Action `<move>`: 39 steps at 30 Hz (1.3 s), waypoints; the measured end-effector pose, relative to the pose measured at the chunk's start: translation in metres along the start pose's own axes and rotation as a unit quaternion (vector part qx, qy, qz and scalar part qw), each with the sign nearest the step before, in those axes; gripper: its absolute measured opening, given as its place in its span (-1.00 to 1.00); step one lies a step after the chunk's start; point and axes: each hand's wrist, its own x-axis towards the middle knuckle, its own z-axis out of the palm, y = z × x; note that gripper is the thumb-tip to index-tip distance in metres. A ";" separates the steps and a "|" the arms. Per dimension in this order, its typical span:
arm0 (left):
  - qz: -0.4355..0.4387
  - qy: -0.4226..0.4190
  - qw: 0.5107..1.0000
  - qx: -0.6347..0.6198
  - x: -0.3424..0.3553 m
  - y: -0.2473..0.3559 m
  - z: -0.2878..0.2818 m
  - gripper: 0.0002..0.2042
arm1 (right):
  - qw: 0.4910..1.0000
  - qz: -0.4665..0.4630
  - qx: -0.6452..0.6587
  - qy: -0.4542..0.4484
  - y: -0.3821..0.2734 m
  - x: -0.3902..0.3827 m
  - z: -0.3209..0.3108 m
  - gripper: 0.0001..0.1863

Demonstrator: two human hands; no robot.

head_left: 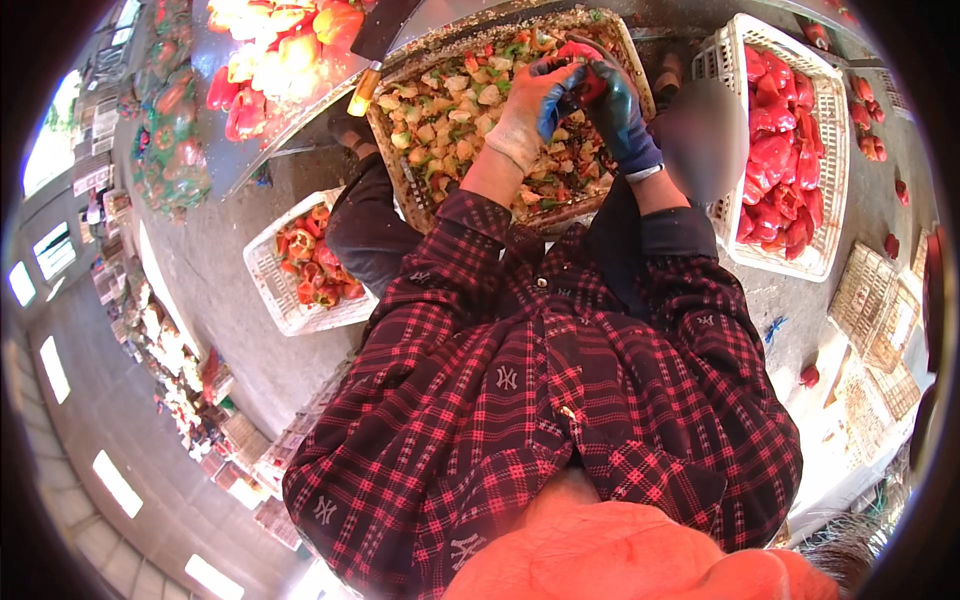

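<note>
Above a tray (385,160) full of pale pepper cores, green stems and red scraps, my two gloved hands meet. My left hand (528,112), in a pale glove with blue fingers, is closed on one side of a red bell pepper (592,84). On its other side, my right hand (622,112), in a blue glove, wraps round it. The fingers cover much of the pepper. Whether a small tool is among them cannot be made out. A knife with a yellow handle (365,88) lies at the table edge left of the tray.
On the right stands a white crate (835,150) of red peppers; a smaller white crate (270,270) of peppers sits at lower left. More peppers (300,50) lie on the metal table (265,140). Loose peppers (865,115) and flattened crates (870,300) are on the right floor.
</note>
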 end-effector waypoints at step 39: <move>0.328 0.045 0.486 0.809 0.010 -0.023 -0.029 -0.85 | 0.994 0.083 0.077 0.011 0.052 -0.003 -0.033 -0.54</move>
